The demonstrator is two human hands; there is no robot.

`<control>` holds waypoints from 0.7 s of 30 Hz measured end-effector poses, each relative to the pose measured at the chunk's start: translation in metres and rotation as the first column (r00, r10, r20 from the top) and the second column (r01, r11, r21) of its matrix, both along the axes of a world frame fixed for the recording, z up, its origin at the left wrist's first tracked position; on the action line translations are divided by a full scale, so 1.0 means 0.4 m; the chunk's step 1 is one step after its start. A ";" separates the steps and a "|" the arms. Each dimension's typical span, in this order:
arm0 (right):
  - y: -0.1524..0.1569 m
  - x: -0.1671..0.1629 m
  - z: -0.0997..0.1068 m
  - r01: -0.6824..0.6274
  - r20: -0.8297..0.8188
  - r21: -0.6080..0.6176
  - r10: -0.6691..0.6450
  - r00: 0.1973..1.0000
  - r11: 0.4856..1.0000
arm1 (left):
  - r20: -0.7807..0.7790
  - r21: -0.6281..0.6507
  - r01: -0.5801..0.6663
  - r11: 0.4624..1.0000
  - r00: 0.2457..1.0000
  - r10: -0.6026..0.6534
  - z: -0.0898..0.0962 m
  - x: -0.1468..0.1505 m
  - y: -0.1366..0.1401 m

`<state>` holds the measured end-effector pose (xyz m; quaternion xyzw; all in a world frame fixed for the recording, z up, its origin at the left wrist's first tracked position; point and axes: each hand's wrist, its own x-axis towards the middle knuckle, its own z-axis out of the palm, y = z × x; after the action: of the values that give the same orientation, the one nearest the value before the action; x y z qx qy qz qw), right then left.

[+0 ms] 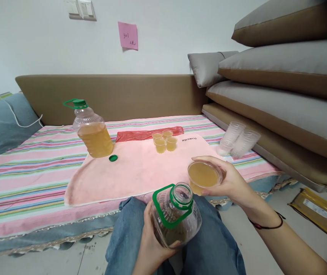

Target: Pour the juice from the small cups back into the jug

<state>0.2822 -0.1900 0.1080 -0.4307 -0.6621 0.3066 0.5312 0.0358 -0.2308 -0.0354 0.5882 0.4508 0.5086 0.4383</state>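
Note:
My left hand (154, 236) is wrapped round a clear plastic jug (192, 225) above my lap. The jug has a green handle ring at its neck, and its mouth is uncapped. My right hand (226, 175) grips a clear plastic cup (203, 176) filled with yellowish liquid, just beyond the jug's mouth. Ahead on a pink towel (129, 175) stand several filled small cups (160, 146) in a cluster. A green cap (113, 157) lies on the towel, near a second jug (96, 139) that is capped and partly full of yellow liquid.
Stacks of clear cups (246, 143) lie on the striped sheet (26, 175) at the right. Behind the small cups is a red plastic bag (135, 135). Piled cushions (280, 88) rise on the right; a yellow-wrapped package (321, 214) lies on the floor.

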 end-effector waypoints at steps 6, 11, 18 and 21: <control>-0.001 -0.012 0.009 -0.045 0.020 0.021 0.045 0.999 0.999 | -0.030 0.013 0.072 0.997 0.997 -0.072 -0.012 -0.008 0.008; -0.004 -0.020 0.016 -0.032 0.065 -0.009 0.032 0.997 0.999 | 0.011 0.028 0.079 0.997 0.997 -0.079 -0.028 -0.008 0.012; -0.004 -0.018 0.028 -0.045 0.104 -0.020 0.047 0.993 0.999 | 0.034 0.028 0.082 0.996 0.996 -0.083 -0.047 -0.006 0.005; -0.005 -0.017 0.034 -0.054 0.111 -0.013 0.055 0.992 0.998 | 0.022 0.034 0.080 0.996 0.996 -0.081 -0.040 -0.007 0.004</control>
<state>0.2755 -0.1919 0.1214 -0.4314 -0.7007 0.2998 0.4828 0.0330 -0.2290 -0.0512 0.6073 0.4130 0.5047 0.4538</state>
